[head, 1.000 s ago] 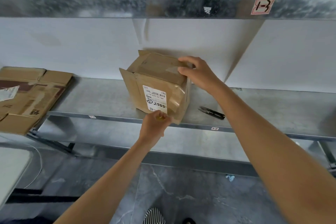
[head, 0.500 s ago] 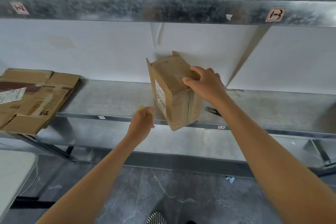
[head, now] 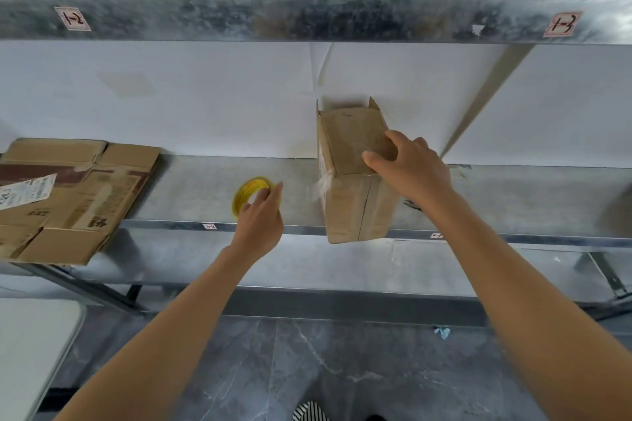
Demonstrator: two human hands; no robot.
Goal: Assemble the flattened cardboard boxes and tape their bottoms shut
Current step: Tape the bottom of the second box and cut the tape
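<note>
Right hand — fingers curled over the upper face of the cardboard box, thumb on its near top edge. The box stands on end at the front lip of the metal shelf; its far flaps show only in part beyond the fingertips.
Clear tape strip: hangs loose off the box edge left of the thumb, blurred.
Left hand — fingers curled round the near rim of the tape roll, yellow core, just above the knuckles.
Dark tool: under the right wrist, mostly hidden by the box, unidentifiable.
Flattened cardboard: well left of the left fingers, cut off by the frame edge.
</note>
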